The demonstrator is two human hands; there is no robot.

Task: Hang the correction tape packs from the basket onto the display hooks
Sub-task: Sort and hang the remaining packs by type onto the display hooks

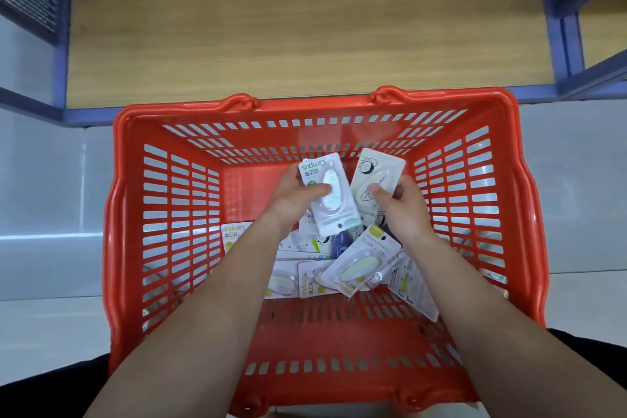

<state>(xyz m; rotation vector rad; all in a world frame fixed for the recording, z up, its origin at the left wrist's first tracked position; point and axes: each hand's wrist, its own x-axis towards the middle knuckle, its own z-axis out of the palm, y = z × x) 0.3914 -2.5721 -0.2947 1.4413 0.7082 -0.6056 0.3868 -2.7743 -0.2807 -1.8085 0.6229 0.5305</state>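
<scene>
- The left hand point(291, 197) grips a white-and-green correction tape pack point(330, 193) above the middle of the red basket point(305, 105), thumb pressed on the clear blister and fingers behind the card.
- The right hand point(403, 207) pinches a cartoon-printed pack point(376, 173) by its lower part, near the basket's far wall, thumb on the front.
- The loose packs point(356, 265) lie overlapped on the basket floor, towards its near wall; one stands against the basket's left wall.
- These packs look light: thin card with a stiff plastic bubble. The card would likely bend if squeezed at a corner, and the glossy faces may slide on each other.
- The best hold seems to be the card edges beside the blister, leaving the hang hole free; on the left hand's pack that hole sits at the end nearest the person.
- The basket's walls are high and slotted, so a tilted pack corner could snag on the way out; straight up from the basket is open.
- Beyond the basket's far rim stands a wooden shelf point(305, 37) in a blue frame; no display hooks are in view.
</scene>
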